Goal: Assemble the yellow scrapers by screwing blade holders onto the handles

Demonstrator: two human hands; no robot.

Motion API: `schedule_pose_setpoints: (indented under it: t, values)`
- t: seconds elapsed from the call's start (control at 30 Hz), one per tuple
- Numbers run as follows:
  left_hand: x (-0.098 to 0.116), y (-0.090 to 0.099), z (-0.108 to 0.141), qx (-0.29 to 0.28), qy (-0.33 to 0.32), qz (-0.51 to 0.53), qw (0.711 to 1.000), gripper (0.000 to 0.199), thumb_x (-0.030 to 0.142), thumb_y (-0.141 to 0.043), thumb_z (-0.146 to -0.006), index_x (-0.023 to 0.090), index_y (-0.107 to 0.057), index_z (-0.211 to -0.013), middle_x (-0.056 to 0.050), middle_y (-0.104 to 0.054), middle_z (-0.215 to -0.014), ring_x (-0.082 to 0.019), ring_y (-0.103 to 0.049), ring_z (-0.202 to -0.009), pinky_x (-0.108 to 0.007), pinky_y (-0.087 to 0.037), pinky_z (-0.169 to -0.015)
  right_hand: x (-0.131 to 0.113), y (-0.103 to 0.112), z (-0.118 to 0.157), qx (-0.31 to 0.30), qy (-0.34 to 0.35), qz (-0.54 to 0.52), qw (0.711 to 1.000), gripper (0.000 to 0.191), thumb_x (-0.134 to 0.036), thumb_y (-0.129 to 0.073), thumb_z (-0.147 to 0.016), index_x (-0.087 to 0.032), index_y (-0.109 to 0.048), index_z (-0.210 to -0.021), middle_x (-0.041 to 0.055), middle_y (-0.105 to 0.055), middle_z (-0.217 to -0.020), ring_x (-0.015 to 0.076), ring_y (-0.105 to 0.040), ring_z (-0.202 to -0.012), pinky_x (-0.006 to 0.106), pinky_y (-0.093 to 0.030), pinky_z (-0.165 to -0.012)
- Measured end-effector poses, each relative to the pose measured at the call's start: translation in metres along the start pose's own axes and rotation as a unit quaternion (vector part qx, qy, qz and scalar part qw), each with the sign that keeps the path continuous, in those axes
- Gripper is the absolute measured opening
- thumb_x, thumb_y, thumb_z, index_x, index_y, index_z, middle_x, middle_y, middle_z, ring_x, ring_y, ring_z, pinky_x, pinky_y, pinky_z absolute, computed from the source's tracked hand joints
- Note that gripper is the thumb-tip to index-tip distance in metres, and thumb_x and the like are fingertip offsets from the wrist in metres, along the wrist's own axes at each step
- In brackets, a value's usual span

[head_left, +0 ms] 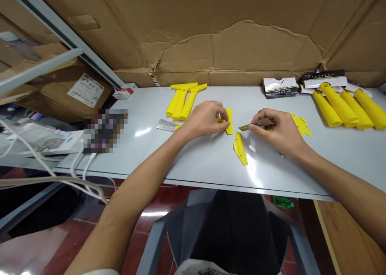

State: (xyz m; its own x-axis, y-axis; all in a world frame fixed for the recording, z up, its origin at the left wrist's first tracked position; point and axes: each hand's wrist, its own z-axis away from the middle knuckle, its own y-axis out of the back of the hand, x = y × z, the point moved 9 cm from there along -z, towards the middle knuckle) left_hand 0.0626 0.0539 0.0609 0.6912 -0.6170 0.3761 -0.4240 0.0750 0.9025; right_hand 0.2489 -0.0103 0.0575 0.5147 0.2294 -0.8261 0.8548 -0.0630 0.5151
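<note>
My left hand (211, 119) is closed round a yellow scraper handle, whose flat head (229, 121) shows beyond the fingertips. To its right, my right hand (276, 128) pinches a thin metal blade (245, 127) between thumb and fingers, its free end pointing left. The two hands are apart. Between and below them a yellow plate with small holes (240, 149) lies on the table. More yellow plates (300, 124) are partly hidden behind my right hand. Another metal blade (166, 125) lies left of my left hand.
Several yellow handles (181, 102) lie at the back left, more (340, 106) at the back right beside small boxes (280, 87). A pixelated object (105, 130) and white cables (79, 162) are on the left. Cardboard (241, 46) stands behind the table (199, 162).
</note>
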Motion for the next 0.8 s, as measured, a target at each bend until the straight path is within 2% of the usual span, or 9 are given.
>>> schedule_pose_setpoints:
  t: [0.1, 0.2, 0.33, 0.43, 0.5, 0.57, 0.63, 0.8]
  values:
    - [0.005, -0.006, 0.001, -0.008, -0.004, -0.039, 0.999, 0.009, 0.032, -0.076, -0.086, 0.025, -0.082, -0.085, -0.003, -0.076, -0.098, -0.025, -0.069, -0.098, -0.040, -0.052, -0.087, -0.003, -0.002, 0.001, -0.005, 0.015, 0.003, 1.000, 0.013, -0.034, -0.079, -0.085, -0.024, -0.073, -0.082, 0.0014, -0.074, -0.074, 0.0162, -0.065, -0.065, 0.033, -0.050, -0.063]
    - [0.003, -0.009, 0.002, -0.013, 0.022, -0.052, 0.998, 0.010, 0.031, -0.075, -0.089, 0.024, -0.080, -0.084, -0.004, -0.077, -0.101, -0.026, -0.069, -0.102, -0.041, -0.052, -0.089, -0.002, -0.002, 0.001, -0.007, 0.011, 0.000, 1.000, 0.013, -0.034, -0.079, -0.086, -0.025, -0.072, -0.083, 0.0023, -0.076, -0.077, 0.0182, -0.067, -0.070, 0.034, -0.050, -0.064]
    - [0.007, -0.016, 0.005, -0.041, 0.020, -0.089, 0.995, 0.014, 0.027, -0.066, -0.095, 0.020, -0.077, -0.092, -0.009, -0.075, -0.109, -0.030, -0.067, -0.108, -0.042, -0.052, -0.090, 0.002, 0.002, 0.000, 0.009, -0.006, 0.006, 1.000, 0.013, -0.034, -0.080, -0.085, -0.025, -0.071, -0.082, 0.0036, -0.077, -0.083, 0.0198, -0.069, -0.074, 0.035, -0.051, -0.065]
    - [0.015, -0.022, 0.006, -0.063, -0.010, -0.123, 0.990, 0.021, 0.022, -0.053, -0.101, 0.015, -0.073, -0.099, -0.014, -0.071, -0.115, -0.030, -0.065, -0.108, -0.043, -0.052, -0.090, 0.002, 0.002, 0.000, 0.009, -0.016, -0.053, 0.998, 0.019, -0.031, -0.080, -0.083, -0.024, -0.064, -0.076, 0.0055, -0.078, -0.098, 0.0195, -0.072, -0.081, 0.034, -0.056, -0.066]
    - [0.018, -0.023, 0.006, -0.064, -0.019, -0.116, 0.991, 0.022, 0.019, -0.049, -0.102, 0.014, -0.070, -0.099, -0.015, -0.068, -0.114, -0.029, -0.064, -0.106, -0.043, -0.053, -0.092, 0.002, -0.001, 0.000, -0.009, -0.033, -0.113, 0.993, 0.023, -0.029, -0.082, -0.082, -0.023, -0.061, -0.073, 0.0066, -0.080, -0.100, 0.0211, -0.075, -0.088, 0.034, -0.060, -0.069]
    - [0.021, -0.021, 0.006, -0.049, -0.027, -0.084, 0.995, 0.019, 0.019, -0.050, -0.102, 0.015, -0.068, -0.098, -0.014, -0.067, -0.113, -0.028, -0.063, -0.107, -0.043, -0.053, -0.096, 0.003, -0.005, 0.000, -0.028, -0.054, -0.158, 0.986, 0.021, -0.029, -0.083, -0.081, -0.023, -0.065, -0.076, 0.0064, -0.081, -0.093, 0.0215, -0.076, -0.087, 0.034, -0.062, -0.070]
    - [0.024, -0.016, 0.005, -0.019, -0.036, -0.052, 0.998, 0.015, 0.019, -0.053, -0.102, 0.016, -0.067, -0.096, -0.013, -0.066, -0.112, -0.028, -0.062, -0.112, -0.043, -0.053, -0.101, 0.005, -0.008, 0.000, -0.039, -0.067, -0.187, 0.979, 0.019, -0.032, -0.087, -0.081, -0.023, -0.070, -0.083, 0.0051, -0.080, -0.088, 0.0188, -0.074, -0.078, 0.033, -0.061, -0.070]
    - [0.041, -0.002, 0.010, 0.086, -0.099, -0.043, 0.990, 0.015, 0.019, -0.054, -0.105, 0.017, -0.067, -0.097, -0.013, -0.064, -0.119, -0.030, -0.057, -0.121, -0.049, -0.053, -0.108, 0.013, -0.011, -0.003, -0.040, -0.071, -0.231, 0.969, 0.033, -0.044, -0.097, -0.075, -0.023, -0.073, -0.085, 0.0000, -0.075, -0.081, 0.0160, -0.070, -0.069, 0.034, -0.064, -0.070]
